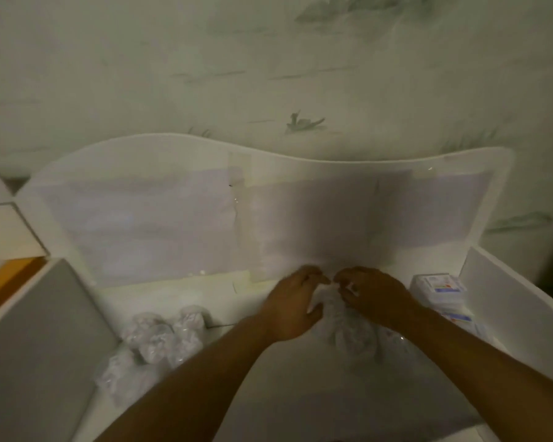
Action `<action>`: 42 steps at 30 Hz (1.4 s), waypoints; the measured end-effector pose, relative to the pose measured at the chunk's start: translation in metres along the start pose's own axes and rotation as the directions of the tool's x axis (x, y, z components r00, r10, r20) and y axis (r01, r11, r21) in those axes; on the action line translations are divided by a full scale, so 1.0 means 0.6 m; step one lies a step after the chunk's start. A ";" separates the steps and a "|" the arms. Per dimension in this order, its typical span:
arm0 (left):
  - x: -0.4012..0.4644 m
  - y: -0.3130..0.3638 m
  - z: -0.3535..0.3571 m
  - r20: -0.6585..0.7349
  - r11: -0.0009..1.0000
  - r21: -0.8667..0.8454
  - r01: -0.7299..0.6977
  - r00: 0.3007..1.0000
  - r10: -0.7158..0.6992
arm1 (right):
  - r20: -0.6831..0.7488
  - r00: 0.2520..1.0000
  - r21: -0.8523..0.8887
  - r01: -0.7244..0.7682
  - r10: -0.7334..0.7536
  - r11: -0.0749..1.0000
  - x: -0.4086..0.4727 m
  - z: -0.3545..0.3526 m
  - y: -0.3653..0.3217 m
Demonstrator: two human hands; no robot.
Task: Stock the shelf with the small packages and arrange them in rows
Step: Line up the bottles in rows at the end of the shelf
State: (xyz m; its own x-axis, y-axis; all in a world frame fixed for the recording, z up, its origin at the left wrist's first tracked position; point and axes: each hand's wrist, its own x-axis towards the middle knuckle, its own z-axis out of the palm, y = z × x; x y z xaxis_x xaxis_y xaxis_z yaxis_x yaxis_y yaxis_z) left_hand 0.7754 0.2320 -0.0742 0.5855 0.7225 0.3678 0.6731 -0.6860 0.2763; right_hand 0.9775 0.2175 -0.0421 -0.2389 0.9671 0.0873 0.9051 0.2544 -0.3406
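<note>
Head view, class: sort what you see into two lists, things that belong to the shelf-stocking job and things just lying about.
Job:
left hand
right hand
clear bag, in both hands
wrapped packages
boxed packs
shelf

Lying about:
taped paper
grey panel
patterned wall

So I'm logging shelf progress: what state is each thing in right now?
Left hand: gripping the bag's top.
Right hand: gripping the bag's top.
Bag: upright on the shelf, bunched at top.
Wrapped packages: clustered loosely at left, not in rows.
Boxes: stacked at right.
</note>
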 end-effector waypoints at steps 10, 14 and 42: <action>-0.267 -0.176 -0.211 0.017 0.858 0.283 0.429 0.892 -0.451 | 0.203 0.888 0.189 0.378 -0.413 0.906 0.057 0.118 -0.259; -0.358 -0.209 -0.209 0.031 0.687 0.408 0.601 0.743 -0.668 | 0.179 0.876 0.169 0.421 -0.447 0.891 0.063 0.166 -0.340; -0.296 -0.136 -0.067 -0.050 0.921 -0.029 0.389 0.919 -0.390 | 0.121 0.951 0.008 0.287 -0.286 0.958 0.007 0.235 -0.257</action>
State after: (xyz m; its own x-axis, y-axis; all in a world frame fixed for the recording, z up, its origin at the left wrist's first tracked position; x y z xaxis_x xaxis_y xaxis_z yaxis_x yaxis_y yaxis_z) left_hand 0.5984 0.1559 -0.1264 0.2531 0.9277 0.2745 0.8345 -0.3529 0.4231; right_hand 0.7876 0.1818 -0.1213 -0.5284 0.8463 0.0676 0.7956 0.5215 -0.3083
